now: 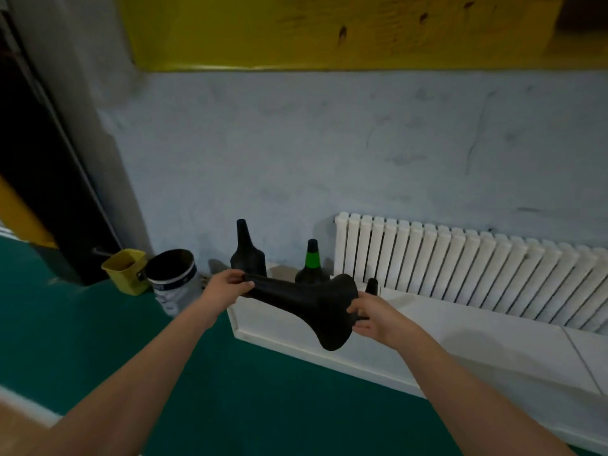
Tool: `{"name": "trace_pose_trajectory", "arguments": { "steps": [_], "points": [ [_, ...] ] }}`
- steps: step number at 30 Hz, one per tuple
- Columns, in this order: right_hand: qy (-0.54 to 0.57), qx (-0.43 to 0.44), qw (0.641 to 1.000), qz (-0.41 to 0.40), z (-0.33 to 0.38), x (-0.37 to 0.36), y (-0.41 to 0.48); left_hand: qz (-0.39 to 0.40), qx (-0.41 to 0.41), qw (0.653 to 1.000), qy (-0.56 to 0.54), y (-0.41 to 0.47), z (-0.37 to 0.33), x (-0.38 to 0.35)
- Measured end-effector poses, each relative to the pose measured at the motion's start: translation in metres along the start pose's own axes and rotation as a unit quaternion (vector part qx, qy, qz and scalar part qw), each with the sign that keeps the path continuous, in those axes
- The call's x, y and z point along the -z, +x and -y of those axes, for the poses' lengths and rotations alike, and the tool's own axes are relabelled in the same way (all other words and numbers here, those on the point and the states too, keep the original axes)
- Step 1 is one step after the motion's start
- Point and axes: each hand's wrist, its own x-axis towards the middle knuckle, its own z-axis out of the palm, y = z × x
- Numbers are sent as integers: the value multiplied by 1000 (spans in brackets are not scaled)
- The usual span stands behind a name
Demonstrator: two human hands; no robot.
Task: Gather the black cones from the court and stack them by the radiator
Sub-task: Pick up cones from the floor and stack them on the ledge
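Observation:
A black cone (302, 302) lies on its side in the air in front of me, tip to the left, wide base to the right. My left hand (223, 286) pinches its narrow tip. My right hand (371, 315) grips the rim of its base. Behind it, on a white ledge (460, 337), stand a tall black cone (246, 255) and a black cone with a green band (312, 263). The tip of another black cone (372, 286) shows just right of the held one. The white radiator (460, 268) runs along the wall at right.
A yellow bucket (126, 269) and a white paint bucket (174, 278) stand on the green floor (230, 390) at the left of the ledge. A dark doorway (36, 192) is at far left. The blue-grey wall (329, 143) is close ahead.

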Motion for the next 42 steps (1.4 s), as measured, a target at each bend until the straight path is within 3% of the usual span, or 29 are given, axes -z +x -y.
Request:
{"name": "trace_pose_trajectory", "arguments": {
  "steps": [7,24,32,36,42],
  "points": [
    [14,2,1000,-26,51,-31,80,8,-30,1000,4,111,-31,11],
    [82,-41,993,-74,157,6,351,45,-59,993,89,398,-123,-67],
    [103,-124,982,-102,137,18,458,93,-79,976,179,492,-127,-123],
    [96,-127,983,-96,121,12,493,131,-79,966,207,528,-124,-144],
    [115,-160,972,-128,92,3,553,210,-98,931,281,574,-99,-173]
  ]
}}
